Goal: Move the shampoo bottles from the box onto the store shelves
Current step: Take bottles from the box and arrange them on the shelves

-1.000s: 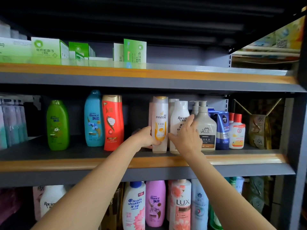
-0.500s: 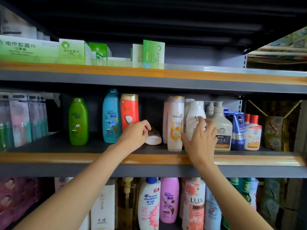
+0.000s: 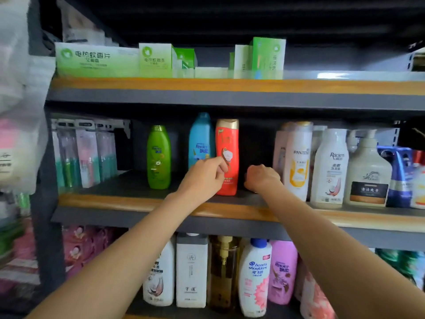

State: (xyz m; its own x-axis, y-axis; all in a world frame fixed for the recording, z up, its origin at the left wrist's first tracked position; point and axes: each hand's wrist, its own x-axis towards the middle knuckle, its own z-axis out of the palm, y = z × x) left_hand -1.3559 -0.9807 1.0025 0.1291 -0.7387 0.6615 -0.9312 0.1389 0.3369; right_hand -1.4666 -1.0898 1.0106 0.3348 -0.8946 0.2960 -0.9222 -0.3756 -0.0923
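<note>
While both arms are stretched toward the middle shelf (image 3: 138,200), no bottle is held outright. The left hand (image 3: 202,178) is raised before the red bottle (image 3: 227,157), its fingers loosely curled and its fingertips laid at the label; whether the bottle is truly pinched cannot be told. The right hand (image 3: 261,177) is curled in the dark gap between the red bottle and the Pantene bottle (image 3: 297,161), and what its grip encloses, if anything, is hidden.

The shampoo bottles are found upright on the shelf: a green bottle (image 3: 158,157) apart at the left, a blue bottle (image 3: 200,141) touching the red one, and white bottles crowded at the right. The box is not in view.

Such bottles are judged to be stiff, smooth plastic, fairly heavy if full and apt to topple when nudged at the top. They are best taken round the narrowed waist, not by the cap.

On the top shelf (image 3: 230,85) green cartons (image 3: 156,57) are stacked; on the bottom shelf more bottles are packed closely, among them a Head & Shoulders bottle (image 3: 254,277).
</note>
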